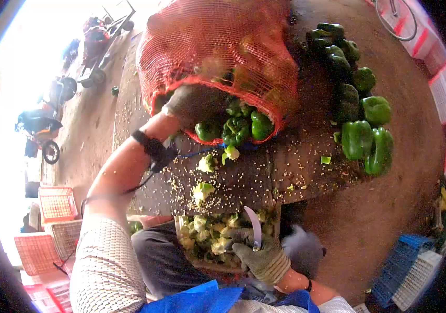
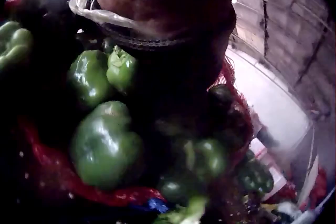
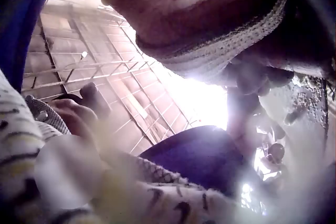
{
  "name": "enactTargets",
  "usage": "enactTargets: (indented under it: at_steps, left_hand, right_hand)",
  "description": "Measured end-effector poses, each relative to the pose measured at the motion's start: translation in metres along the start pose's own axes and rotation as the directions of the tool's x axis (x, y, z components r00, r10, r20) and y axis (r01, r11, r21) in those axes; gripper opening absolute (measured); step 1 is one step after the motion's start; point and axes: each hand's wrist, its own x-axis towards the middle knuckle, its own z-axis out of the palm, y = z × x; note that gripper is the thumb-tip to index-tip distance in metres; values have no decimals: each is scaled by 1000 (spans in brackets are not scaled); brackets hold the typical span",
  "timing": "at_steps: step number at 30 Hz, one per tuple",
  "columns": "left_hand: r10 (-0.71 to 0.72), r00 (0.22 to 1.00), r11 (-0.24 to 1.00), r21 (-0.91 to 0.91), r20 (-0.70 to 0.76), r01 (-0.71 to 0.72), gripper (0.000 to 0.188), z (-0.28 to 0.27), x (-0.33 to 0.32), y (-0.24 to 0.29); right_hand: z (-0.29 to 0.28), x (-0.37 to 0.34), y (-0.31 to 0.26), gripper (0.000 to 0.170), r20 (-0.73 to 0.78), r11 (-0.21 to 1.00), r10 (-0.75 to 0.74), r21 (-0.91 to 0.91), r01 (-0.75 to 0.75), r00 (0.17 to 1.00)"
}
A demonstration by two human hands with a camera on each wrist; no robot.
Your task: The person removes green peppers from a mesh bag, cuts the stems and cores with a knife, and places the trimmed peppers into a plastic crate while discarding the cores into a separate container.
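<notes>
Reaching into the mouth of a red mesh bag at the upper middle of the frame, the gloved left hand is among green peppers; its fingers are hidden, so whether they are apart or clamped on a pepper I cannot tell. The gloved right hand, at the lower middle, has its fingers curled round a knife, the curved blade pointing up and slightly left.

The bag lies on a dark bench scattered with pale seeds. Pale green cores rest on it just below the bag's mouth. Beyond the bench's near edge, a container holds many more pale cores, the right hand over its right side. More peppers stand in a cluster running down the right of the bench. Orange crates sit at lower left, a blue crate at lower right.
</notes>
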Motion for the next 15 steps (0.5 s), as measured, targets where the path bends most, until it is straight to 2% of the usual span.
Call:
enactTargets:
  at_steps: [1, 2, 3, 4, 5, 6, 7, 9, 11, 13, 15]
  left_hand:
    - [-12, 1000, 940, 342, 23, 3, 30, 6, 3, -4]
    - [223, 973, 875, 452, -54, -175, 27, 5, 1, -1]
    - [246, 954, 861, 491, -171, -134, 28, 5, 6, 4]
    - [276, 917, 847, 523, -286, -92, 29, 8, 16, 11]
    - [115, 968, 896, 444, -222, -4, 32, 3, 24, 30]
    - [-51, 987, 918, 382, -151, 106, 35, -3, 31, 49]
    - [-95, 994, 894, 435, -51, 108, 37, 5, 50, 44]
    - [-99, 995, 851, 517, -15, 92, 38, 16, 91, 34]
    - [-105, 994, 839, 535, -12, 95, 40, 17, 114, 31]
    - [-85, 996, 848, 525, -1, 73, 42, 13, 114, 30]
    - [-54, 998, 850, 525, -11, 52, 43, 12, 105, 24]
  right_hand:
    - [-1, -3, -2, 47, 8, 1000, 19, 2, -19, 1000]
    - [-1, -7, -2, 42, -12, 998, 3, -69, -4, 1000]
    - [0, -10, -2, 37, -26, 991, -19, -134, 15, 999]
    - [1, -11, 1, 36, -37, 988, -25, -154, 19, 999]
    - [1, -11, 5, 34, -48, 985, -31, -174, 22, 998]
    - [0, -10, 12, 35, -49, 989, -12, -150, 4, 999]
    - [1, -10, 16, 36, -43, 991, 13, -130, -19, 999]
    - [2, -13, 10, 46, -22, 983, -11, -184, 7, 1000]
    - [3, -15, 9, 51, -48, 991, -74, -113, 68, 996]
    - [11, -21, 16, 52, -126, 982, -143, 103, 157, 982]
    - [4, -25, 22, 54, -59, 1000, 14, -1, -14, 998]
